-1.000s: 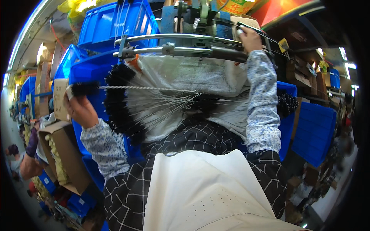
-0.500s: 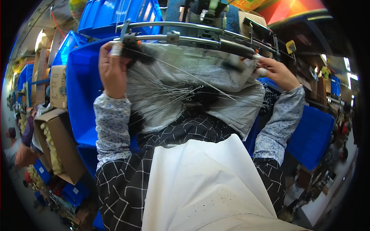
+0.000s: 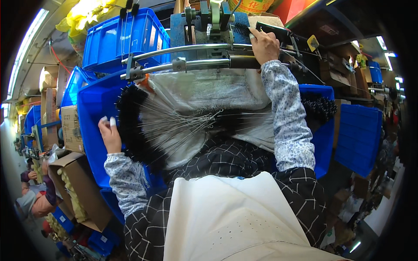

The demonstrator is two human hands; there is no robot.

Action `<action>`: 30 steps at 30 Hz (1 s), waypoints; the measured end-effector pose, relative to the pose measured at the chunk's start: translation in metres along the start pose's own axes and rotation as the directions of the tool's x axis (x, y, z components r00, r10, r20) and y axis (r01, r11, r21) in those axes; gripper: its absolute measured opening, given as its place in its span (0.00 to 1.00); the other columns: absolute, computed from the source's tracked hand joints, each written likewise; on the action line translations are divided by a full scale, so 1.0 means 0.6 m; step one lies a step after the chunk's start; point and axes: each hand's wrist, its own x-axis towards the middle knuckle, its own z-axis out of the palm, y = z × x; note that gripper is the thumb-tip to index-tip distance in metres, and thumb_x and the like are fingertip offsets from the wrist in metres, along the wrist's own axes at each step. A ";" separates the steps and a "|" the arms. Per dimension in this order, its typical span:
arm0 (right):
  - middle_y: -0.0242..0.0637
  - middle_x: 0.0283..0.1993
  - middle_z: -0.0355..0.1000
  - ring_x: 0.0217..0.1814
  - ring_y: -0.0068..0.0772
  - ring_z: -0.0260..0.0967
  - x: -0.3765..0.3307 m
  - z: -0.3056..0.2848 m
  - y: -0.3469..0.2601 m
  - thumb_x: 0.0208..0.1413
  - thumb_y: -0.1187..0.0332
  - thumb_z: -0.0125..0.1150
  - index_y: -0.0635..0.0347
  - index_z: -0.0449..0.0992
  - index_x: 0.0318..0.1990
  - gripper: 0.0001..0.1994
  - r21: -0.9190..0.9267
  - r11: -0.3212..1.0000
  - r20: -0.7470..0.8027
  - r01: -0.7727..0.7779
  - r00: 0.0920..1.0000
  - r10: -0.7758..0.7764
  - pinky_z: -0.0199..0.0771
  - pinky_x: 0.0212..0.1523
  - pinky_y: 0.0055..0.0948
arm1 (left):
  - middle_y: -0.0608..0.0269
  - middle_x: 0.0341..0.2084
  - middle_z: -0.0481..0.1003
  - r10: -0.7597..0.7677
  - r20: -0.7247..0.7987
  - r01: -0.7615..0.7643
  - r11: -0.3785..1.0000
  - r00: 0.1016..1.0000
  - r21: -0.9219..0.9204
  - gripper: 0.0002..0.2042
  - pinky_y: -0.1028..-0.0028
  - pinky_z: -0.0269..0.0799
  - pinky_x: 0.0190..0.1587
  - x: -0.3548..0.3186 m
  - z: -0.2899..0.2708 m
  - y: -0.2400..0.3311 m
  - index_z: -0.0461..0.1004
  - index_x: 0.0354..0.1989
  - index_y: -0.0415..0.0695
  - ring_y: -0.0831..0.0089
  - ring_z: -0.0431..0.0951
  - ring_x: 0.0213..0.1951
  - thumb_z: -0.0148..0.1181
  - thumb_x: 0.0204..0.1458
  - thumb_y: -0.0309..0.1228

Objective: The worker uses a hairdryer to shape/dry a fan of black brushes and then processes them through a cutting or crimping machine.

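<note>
On my lap lies a bundle of black brushes [image 3: 130, 119] with thin twisted-wire handles, their looped ends gathered near the middle. My left hand [image 3: 111, 137] is raised just left of the bristles, over a blue bin. Its fingers are a little apart, white covers sit on the fingertips, and nothing is held. Beyond the metal rods [image 3: 204, 64], my right hand [image 3: 264, 45] reaches to the machine [image 3: 213, 21]. Its fingers close on a small black-bristled brush [image 3: 241, 29] beside the machine; the grip itself is partly hidden.
Blue bins [image 3: 93, 98] stand around my lap, and another crate [image 3: 119, 41] sits at the far left. More black bristles [image 3: 320, 108] lie at the right. An open carton [image 3: 80, 191] stands at the left, where another person [image 3: 39, 195] is at work. A grey-white sheet [image 3: 209, 85] covers my lap.
My left hand has come down from the rods' left end, where it held a black brush, and now holds nothing. My right hand has moved forward and left, past the rods.
</note>
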 end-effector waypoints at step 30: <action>0.34 0.49 0.60 0.54 0.33 0.52 0.011 0.026 0.028 0.45 0.63 0.50 0.54 0.64 0.47 0.19 -0.042 0.984 0.123 -0.171 0.977 0.175 0.49 0.51 0.41 | 0.66 0.26 0.68 -0.193 -0.177 0.148 0.960 0.965 -0.237 0.10 0.81 0.61 0.37 0.059 -0.048 -0.053 0.66 0.31 0.38 0.79 0.64 0.31 0.43 0.53 0.34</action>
